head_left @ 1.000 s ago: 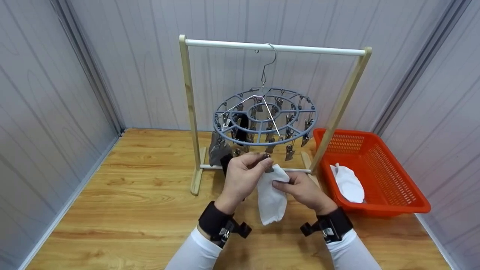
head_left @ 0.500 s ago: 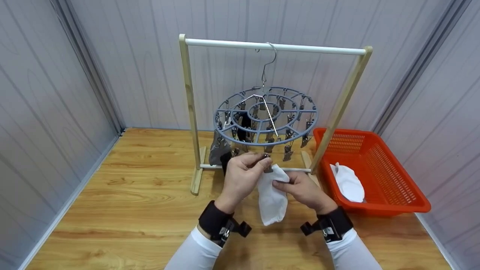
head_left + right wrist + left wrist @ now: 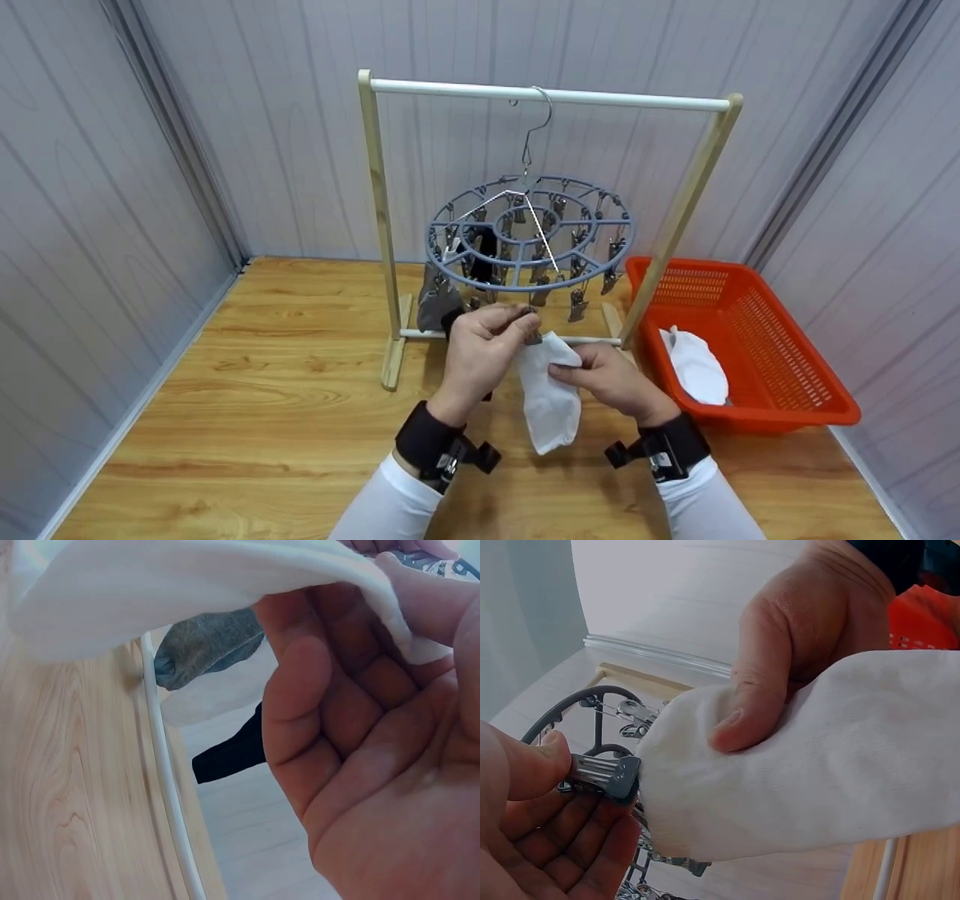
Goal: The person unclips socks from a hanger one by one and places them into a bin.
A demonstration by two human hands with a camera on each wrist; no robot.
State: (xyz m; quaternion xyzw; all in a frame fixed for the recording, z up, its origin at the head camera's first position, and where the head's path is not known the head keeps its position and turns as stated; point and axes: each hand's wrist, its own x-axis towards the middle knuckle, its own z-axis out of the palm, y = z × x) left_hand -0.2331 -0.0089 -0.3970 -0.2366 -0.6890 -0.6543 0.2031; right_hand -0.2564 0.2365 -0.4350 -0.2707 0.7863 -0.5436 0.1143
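Note:
Between thumb and fingers my left hand (image 3: 484,352) pinches a metal clip (image 3: 604,774) that belongs to the round blue-grey hanger (image 3: 480,285). My right hand (image 3: 611,379) holds a white sock (image 3: 551,405) near its upper end, thumb on the near side and fingers behind. The sock hangs down below the hanger's front rim. In the left wrist view the clip's tip is right at the sock's edge. The right wrist view has the white sock draped over the curled fingers (image 3: 300,682).
The hanger hangs from a white rail (image 3: 637,99) on a wooden stand. A grey sock (image 3: 437,304) and black socks (image 3: 484,247) hang at its left. An orange basket (image 3: 817,367) at the right holds white socks (image 3: 697,367). Several other metal clips (image 3: 577,307) dangle from the hanger.
The sock's lower end has swung slightly right, and my right hand has shifted a little right with it. My left hand and the clip have moved slightly left.

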